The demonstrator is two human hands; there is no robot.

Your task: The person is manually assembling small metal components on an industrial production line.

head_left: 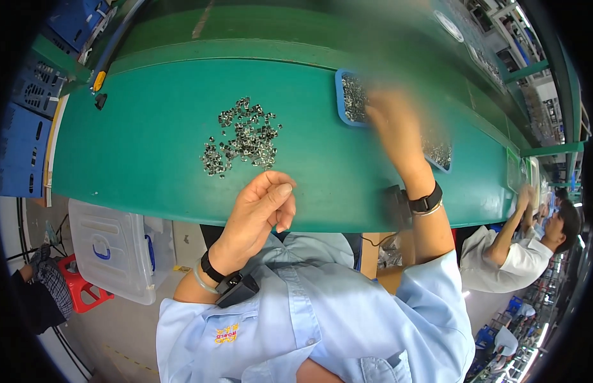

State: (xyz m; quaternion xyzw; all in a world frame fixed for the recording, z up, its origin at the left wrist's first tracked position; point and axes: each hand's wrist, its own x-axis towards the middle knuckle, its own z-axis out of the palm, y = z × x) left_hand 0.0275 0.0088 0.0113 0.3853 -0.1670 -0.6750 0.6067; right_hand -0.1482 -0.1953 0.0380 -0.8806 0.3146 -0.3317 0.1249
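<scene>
My left hand [264,199] is raised at the near side of the green table mat [150,185]. Its fingers are curled and the thumb presses against the index finger; anything pinched there is hidden. Just beyond it lies a loose pile of small shiny metal parts [252,142], silver and dark. My right hand [398,124] reaches over the right side of the table, its fingertips at the edge of a blue tray [340,96] full of small metal parts. A smear in the picture veils those fingers. Partly behind my right wrist is a second blue tray [446,167] with similar parts.
A yellow-handled tool [99,81] and a small black object [101,100] lie at the far left. Blue crates [22,150] stand beyond the left edge. A clear plastic box [108,246] and a red stool [86,293] are below. Another person [517,255] works at right.
</scene>
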